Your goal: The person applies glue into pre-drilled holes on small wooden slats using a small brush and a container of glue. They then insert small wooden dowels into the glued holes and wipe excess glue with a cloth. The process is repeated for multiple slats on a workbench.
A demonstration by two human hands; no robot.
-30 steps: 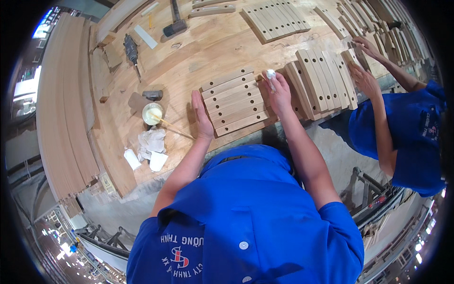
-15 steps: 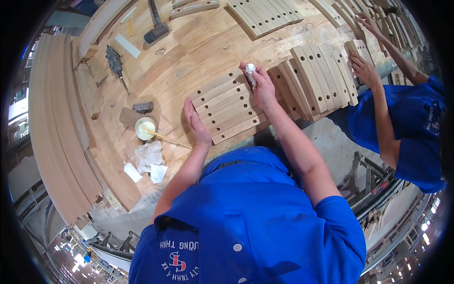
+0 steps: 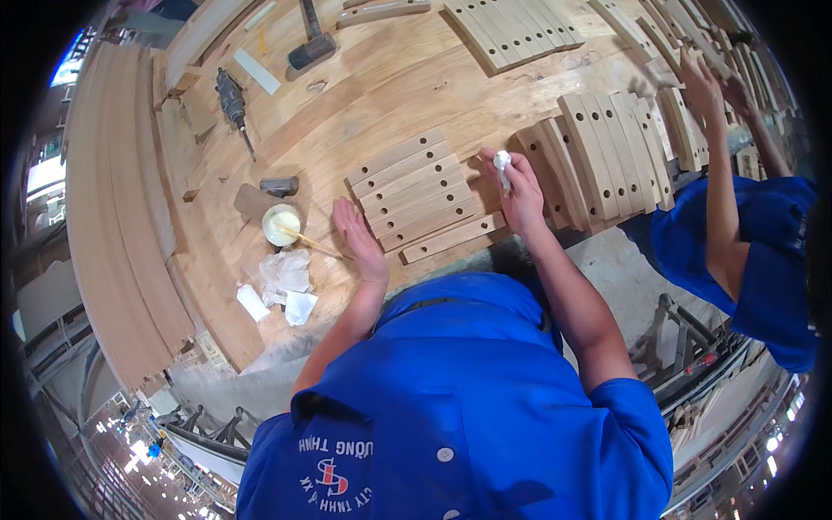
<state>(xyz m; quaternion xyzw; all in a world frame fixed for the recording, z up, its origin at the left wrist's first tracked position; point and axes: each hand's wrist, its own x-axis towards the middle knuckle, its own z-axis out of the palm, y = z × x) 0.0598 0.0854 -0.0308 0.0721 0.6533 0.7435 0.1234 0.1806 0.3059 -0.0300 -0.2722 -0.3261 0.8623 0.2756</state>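
Several pale wooden slats (image 3: 412, 192) with a dark hole near each end lie side by side, their ends stepped. The nearest slat (image 3: 455, 237) sits apart from them by a narrow gap at the table's front edge. My left hand (image 3: 360, 243) is open, its fingers stretched out on the table beside the slats' left ends. To the right of the slats, my right hand (image 3: 523, 201) is closed on a small white wad (image 3: 502, 159), cloth or paper, which sticks up between thumb and fingers. Its lower part is hidden by the hand.
A cup of pale liquid (image 3: 279, 224) with a stick stands left, by crumpled white paper (image 3: 284, 276). Beyond are a power tool (image 3: 232, 102) and a hammer (image 3: 312, 52). Stacked slats (image 3: 607, 156) stand right, near a co-worker's arms (image 3: 724, 199). More slats (image 3: 516, 35) lie at the back.
My right hand has moved right, off the slats, with the white wad. The nearest slat now lies apart from the others. My left hand has drawn slightly away from the slat ends.
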